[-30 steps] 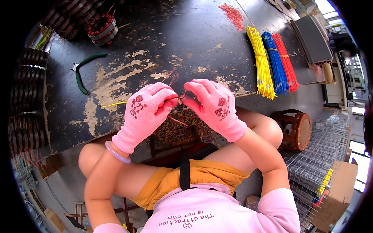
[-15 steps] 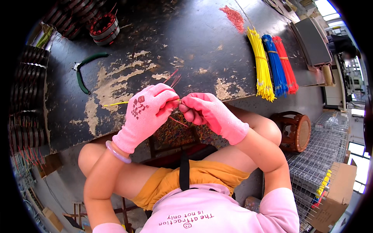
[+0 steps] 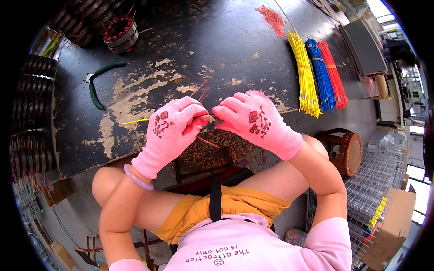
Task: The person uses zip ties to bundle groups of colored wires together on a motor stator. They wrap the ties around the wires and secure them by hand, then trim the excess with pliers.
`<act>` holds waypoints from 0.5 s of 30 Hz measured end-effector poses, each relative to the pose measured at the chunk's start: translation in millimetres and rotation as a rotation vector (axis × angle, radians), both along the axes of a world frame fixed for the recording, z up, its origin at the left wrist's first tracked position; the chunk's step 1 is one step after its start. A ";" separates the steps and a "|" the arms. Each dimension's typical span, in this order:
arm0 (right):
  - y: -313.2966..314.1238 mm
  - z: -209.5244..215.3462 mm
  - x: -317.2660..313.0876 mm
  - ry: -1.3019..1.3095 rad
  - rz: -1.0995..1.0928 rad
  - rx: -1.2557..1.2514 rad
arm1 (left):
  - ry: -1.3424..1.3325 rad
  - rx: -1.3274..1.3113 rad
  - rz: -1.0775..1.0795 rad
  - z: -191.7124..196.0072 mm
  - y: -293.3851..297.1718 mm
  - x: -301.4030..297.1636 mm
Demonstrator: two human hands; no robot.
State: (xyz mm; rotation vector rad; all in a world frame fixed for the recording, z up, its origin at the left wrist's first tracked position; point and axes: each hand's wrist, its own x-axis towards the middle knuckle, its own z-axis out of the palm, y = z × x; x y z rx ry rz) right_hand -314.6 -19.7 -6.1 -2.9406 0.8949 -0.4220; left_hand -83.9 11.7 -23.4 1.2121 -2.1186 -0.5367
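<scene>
My left hand [image 3: 174,128], in a pink glove, is closed round a yellow wire [image 3: 134,121] whose tail sticks out to the left over the table. Thin reddish wires [image 3: 204,92] show just beyond its fingers, and another strand [image 3: 208,142] hangs below them. My right hand [image 3: 255,119], gloved alike, pinches the short wire end [image 3: 211,115] that bridges the narrow gap between both hands. Its back faces up, so the fingertips are mostly hidden. Both hands are held at the near edge of the worn black table [image 3: 181,49].
Green-handled cutters [image 3: 97,83] lie on the left. Wound ring-shaped cores [image 3: 121,35] stand far left, with more stacked beside them. Bundles of yellow [image 3: 302,74], blue [image 3: 321,74] and red wires [image 3: 332,74] lie right. Copper-red scraps [image 3: 272,20] lie beyond. Wire offcuts [image 3: 203,156] sit below the table edge.
My right hand has turned over, from showing its curled fingers to showing its back, with the fingertips still at the wire end. The left hand has stayed in place.
</scene>
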 end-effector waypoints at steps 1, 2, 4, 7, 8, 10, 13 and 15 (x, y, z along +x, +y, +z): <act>-0.2 -1.0 2.5 0.000 0.008 -0.017 | 0.000 -0.004 -0.006 0.3 -0.3 -0.6; -1.5 -2.4 4.7 -0.003 0.019 -0.033 | -0.002 -0.008 -0.008 1.0 -0.8 -0.4; -3.6 -0.3 9.5 -0.240 -0.149 0.489 | -0.004 -0.014 -0.009 0.9 -0.8 0.3; 7.9 -4.6 19.6 -0.814 -0.593 1.647 | 0.009 -0.014 -0.017 1.6 -0.3 -1.6; 9.3 -4.1 19.5 -0.784 -0.589 1.619 | 0.007 -0.002 -0.016 1.1 0.9 -0.6; 10.8 -2.9 15.8 -0.726 -0.581 1.562 | 0.003 0.008 -0.016 1.0 1.5 0.2; 11.6 -2.6 7.0 -0.470 -0.387 0.532 | -0.010 0.000 -0.008 1.8 1.2 1.7; 13.6 -4.2 7.3 -0.315 -0.241 -0.008 | -0.012 -0.016 0.001 0.5 1.6 0.2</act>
